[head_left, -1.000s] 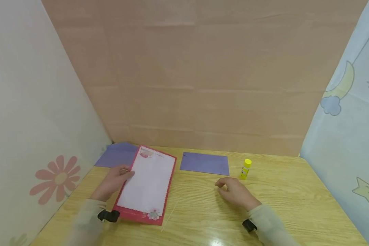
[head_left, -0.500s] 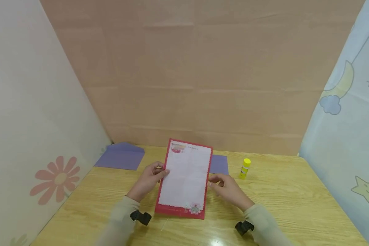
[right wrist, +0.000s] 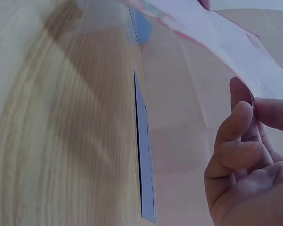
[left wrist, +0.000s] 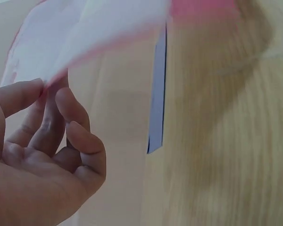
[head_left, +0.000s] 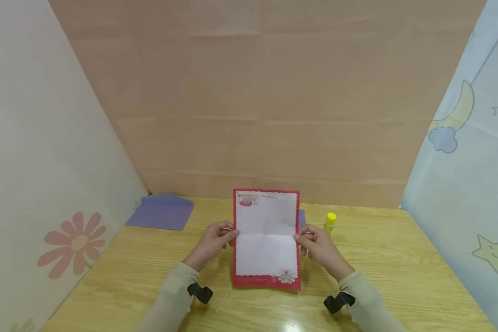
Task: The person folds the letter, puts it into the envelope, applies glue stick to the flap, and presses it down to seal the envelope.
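Note:
A sheet of letter paper (head_left: 266, 249) with a red border, a white middle and flower prints is held upright above the table. A crease runs across its middle. My left hand (head_left: 213, 240) pinches the left edge between thumb and fingers; in the left wrist view the thumb and index finger (left wrist: 26, 94) meet at the paper's edge. On the opposite edge my right hand (head_left: 320, 246) pinches it the same way, also plain in the right wrist view, where the paper (right wrist: 226, 42) bends away from the fingers. Behind the sheet, a purple envelope (head_left: 302, 218) is mostly hidden.
Another purple envelope (head_left: 161, 212) with its flap up lies at the back left of the wooden table (head_left: 398, 267). A yellow glue stick (head_left: 330, 222) stands behind my right hand. A brown paper wall (head_left: 257, 101) rises along the back edge.
My left hand has carried the letter paper rightward to the middle and straightened it. My right hand, holding nothing a second ago, now pinches its right edge. The left envelope is uncovered.

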Available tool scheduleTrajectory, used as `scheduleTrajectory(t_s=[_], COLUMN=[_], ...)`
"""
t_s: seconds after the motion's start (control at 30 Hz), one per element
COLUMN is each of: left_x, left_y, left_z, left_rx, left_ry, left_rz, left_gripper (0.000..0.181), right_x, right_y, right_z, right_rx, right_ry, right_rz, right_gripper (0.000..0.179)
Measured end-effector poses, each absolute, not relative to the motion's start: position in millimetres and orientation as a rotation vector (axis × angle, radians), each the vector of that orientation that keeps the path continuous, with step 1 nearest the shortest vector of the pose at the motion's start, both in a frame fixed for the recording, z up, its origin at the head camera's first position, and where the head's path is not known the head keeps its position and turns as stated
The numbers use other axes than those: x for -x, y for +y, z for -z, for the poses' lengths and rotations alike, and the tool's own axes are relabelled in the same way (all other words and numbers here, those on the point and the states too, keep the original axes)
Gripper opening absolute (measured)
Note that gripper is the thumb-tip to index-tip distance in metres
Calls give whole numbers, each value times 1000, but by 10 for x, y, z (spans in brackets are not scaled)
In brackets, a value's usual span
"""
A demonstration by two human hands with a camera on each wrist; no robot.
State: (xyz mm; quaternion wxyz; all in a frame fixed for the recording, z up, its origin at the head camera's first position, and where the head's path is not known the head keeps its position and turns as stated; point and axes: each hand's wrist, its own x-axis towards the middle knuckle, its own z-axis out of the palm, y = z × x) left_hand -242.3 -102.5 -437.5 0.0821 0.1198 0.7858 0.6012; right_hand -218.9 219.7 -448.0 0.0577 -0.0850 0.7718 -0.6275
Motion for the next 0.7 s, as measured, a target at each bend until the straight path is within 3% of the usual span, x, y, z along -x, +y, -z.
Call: scheduleTrajectory(t_s=[0.7], left_x=[2430], left_y=[-1078], left_z=[4444], left_rx=[-543], left_ry=[2191], left_rz=[-1772], left_gripper=[14], right_x=[2222], right_y=[2303], right_z=[4505], right_rx=[318], right_ry=[2247], right_rz=[1999], right_gripper=[26])
